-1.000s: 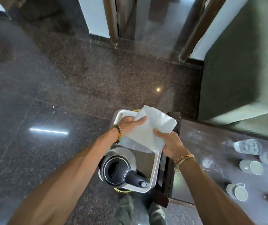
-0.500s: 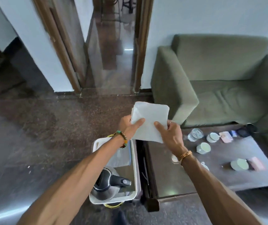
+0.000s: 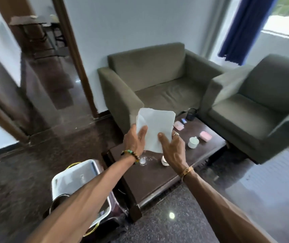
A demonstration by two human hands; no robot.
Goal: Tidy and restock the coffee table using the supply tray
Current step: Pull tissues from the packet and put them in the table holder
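1. Now my left grip [image 3: 135, 141] and right grip [image 3: 172, 148] both pinch the white cloth [image 3: 155, 123].
2. The cloth is up in the air, above the dark worktop [image 3: 157, 178].
3. The white tray [image 3: 70, 179] sits below my left grip, beside the worktop.
4. A white cup [image 3: 193, 142] stands on the worktop, right of my right grip.

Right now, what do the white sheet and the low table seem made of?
The white sheet looks like paper or thin tissue: matte, creased, ragged along its top edge. The coffee table seems dark wood or veneer, with a smooth, slightly glossy top showing pale smears.
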